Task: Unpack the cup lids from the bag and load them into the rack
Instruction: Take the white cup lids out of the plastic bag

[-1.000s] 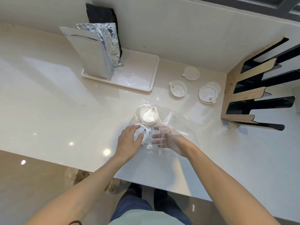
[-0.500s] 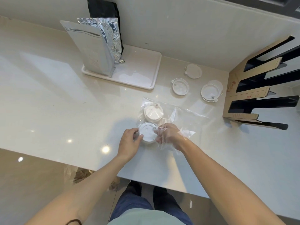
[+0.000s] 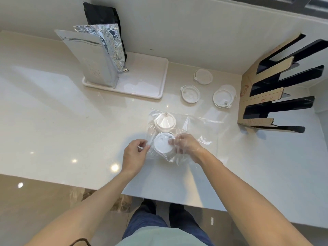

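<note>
Two lid stacks [image 3: 163, 142] inside clear bag [image 3: 198, 125]; right hand [image 3: 184, 144] grasps one, left hand [image 3: 134, 153] pinches bag edge.

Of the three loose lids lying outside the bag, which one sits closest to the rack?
The rightmost loose lid, just left of the rack. The middle lid and the lid by the back wall lie farther left.

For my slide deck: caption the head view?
Right hand inside the clear bag grips a cup lid; left hand pinches the bag's edge.
</note>
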